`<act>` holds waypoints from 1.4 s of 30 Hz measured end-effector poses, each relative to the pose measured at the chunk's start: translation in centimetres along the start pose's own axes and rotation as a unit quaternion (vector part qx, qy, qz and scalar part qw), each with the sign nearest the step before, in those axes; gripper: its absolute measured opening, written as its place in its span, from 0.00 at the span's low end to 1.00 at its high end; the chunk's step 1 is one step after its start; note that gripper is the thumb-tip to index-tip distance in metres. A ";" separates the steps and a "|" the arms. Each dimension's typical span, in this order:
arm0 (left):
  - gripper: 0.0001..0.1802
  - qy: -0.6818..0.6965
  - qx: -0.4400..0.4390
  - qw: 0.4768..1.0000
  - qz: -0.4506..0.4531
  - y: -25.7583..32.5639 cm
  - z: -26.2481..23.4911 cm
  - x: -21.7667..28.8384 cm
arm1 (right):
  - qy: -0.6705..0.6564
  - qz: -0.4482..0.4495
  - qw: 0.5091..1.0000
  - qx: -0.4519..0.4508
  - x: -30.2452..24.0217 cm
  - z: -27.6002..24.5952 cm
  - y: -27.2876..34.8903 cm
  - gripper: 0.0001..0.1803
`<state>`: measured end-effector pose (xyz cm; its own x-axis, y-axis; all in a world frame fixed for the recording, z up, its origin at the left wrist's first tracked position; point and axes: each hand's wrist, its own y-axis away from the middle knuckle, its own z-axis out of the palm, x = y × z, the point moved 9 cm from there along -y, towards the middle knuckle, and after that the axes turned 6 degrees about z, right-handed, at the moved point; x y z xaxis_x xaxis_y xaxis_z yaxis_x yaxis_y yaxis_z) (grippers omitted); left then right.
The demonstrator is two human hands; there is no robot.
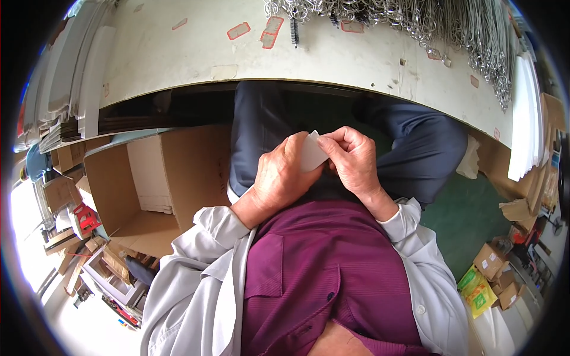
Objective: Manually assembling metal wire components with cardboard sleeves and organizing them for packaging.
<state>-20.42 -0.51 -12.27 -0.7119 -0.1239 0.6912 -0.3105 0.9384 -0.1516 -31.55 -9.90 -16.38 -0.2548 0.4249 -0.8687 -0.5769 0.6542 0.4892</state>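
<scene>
A small white piece, flat like paper or card (312,155), is held between my two hands over my lap, in front of the table edge. My left hand (279,172) is closed around its left side, the thumb lying along it. With thumb and bent fingers my right hand (354,157) pinches its upper right corner. The lower part of the piece and some fingertips are hidden behind the hands, so I cannot tell whether it is folded or a small bag.
Ahead is a pale table (178,53) with many wire-handled brushes (409,24) heaped at the far right. White sheets stand stacked at its left (65,65) and right (525,118) ends. An open cardboard box (130,184) sits left of my legs. Small cartons (490,261) lie at lower right.
</scene>
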 end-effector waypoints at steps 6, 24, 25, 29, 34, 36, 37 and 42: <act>0.31 0.023 -0.002 1.000 0.007 0.2 0.1 0.0 | -0.017 0.028 0.999 0.012 0.1 -0.2 0.1 0.09; 0.31 0.045 -0.008 0.998 -0.042 0.5 -0.2 -1.4 | 0.147 -0.179 0.969 -0.082 -1.7 2.8 2.3 0.27; 0.31 0.048 -0.013 0.998 -0.041 0.5 -0.1 -1.5 | 0.157 -0.190 0.965 -0.085 -1.8 3.0 2.5 0.27; 0.32 0.063 -0.020 0.995 -0.069 0.3 -0.3 -1.7 | 0.182 -0.242 0.950 -0.075 -2.9 3.2 2.6 0.28; 0.32 0.064 -0.021 0.996 -0.054 -0.7 -0.8 -1.1 | 0.123 -0.164 0.975 -0.081 -2.3 2.6 2.4 0.28; 0.32 0.064 -0.011 0.997 -0.040 -0.5 -0.8 -0.9 | 0.116 -0.163 0.977 -0.074 -1.7 2.6 2.3 0.28; 0.32 0.066 -0.010 0.997 -0.040 -0.5 -0.7 -0.9 | 0.108 -0.162 0.978 -0.072 -1.6 2.5 2.4 0.27; 0.32 0.059 -0.008 0.996 -0.066 -0.3 -0.4 -1.6 | 0.166 -0.203 0.962 -0.073 -2.4 3.2 2.4 0.27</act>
<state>-18.92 -0.46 -13.05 -0.5862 -0.2095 0.7826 -0.3858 0.9216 -0.0423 -29.81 -7.33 -12.91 -0.2042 -0.0866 -0.9751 -0.7782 0.6187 0.1080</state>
